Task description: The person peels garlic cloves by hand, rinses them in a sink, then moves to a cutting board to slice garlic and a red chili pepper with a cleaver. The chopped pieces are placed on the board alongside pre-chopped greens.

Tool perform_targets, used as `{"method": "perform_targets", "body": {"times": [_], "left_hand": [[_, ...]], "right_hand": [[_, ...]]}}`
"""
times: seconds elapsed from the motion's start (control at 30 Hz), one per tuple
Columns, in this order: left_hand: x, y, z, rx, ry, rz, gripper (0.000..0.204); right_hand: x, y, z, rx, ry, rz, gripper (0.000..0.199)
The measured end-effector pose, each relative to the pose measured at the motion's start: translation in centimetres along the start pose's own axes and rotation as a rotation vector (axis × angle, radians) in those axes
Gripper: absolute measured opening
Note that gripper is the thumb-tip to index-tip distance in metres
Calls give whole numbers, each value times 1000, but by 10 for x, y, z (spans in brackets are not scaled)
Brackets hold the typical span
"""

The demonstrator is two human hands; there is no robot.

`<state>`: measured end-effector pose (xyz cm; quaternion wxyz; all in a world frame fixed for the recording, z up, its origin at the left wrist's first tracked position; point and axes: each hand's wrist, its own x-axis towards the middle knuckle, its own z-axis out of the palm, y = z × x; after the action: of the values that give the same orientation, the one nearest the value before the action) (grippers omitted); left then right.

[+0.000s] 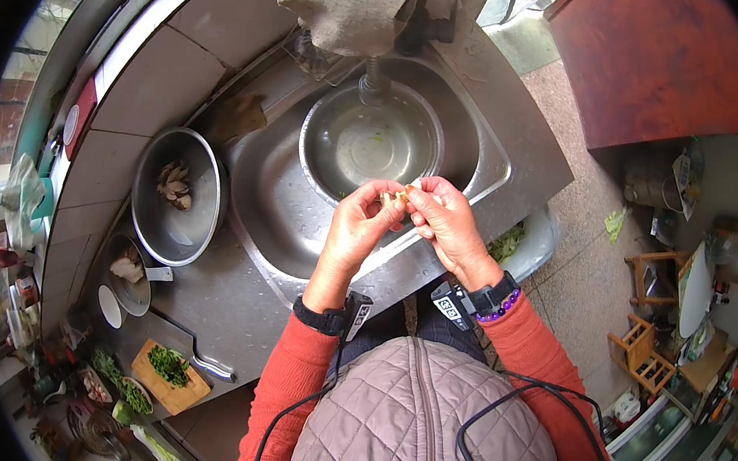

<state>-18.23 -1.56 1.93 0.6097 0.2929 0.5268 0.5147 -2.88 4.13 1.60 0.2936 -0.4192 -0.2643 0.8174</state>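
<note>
Steel basin (322, 146) sits in the sink (274, 211); near its rim, the left hand (365, 216) and right hand (447, 224) meet, fingertips pinching a small pale-brown piece (402, 194).

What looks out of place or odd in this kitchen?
A small pale green scrap lies on the floor, perhaps dropped, since it is off the counter. Also, a beige cloth seems to be draped over the tap, an unusual spot.

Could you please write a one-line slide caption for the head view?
Left hand and right hand pinch a small pale piece at the sink, before a round metal basin.
</note>
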Motion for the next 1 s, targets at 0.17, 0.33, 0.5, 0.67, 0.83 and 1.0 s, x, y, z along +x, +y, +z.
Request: {"method": "perform_targets", "body": {"times": [0.17,0.33,0.5,0.67,0.83,1.0], "left_hand": [[-3,7,-1,191,29,-35,23],[-6,18,1,499,22,12,20],[-2,20,4,427,21,1,17],[3,11,6,45,49,-81,14],[7,11,2,-129,76,-17,18],[1,18,5,202,198,171,19]], "right_hand": [[-6,-2,0,-285,-34,-110,28],[-3,3,0,-634,-33,-439,22],[1,3,0,-555,-81,-428,21],[0,6,12,-433,-45,-320,18],[-1,-6,7,93,-165,-44,29],[-4,-11,4,162,-176,-5,35]]}}
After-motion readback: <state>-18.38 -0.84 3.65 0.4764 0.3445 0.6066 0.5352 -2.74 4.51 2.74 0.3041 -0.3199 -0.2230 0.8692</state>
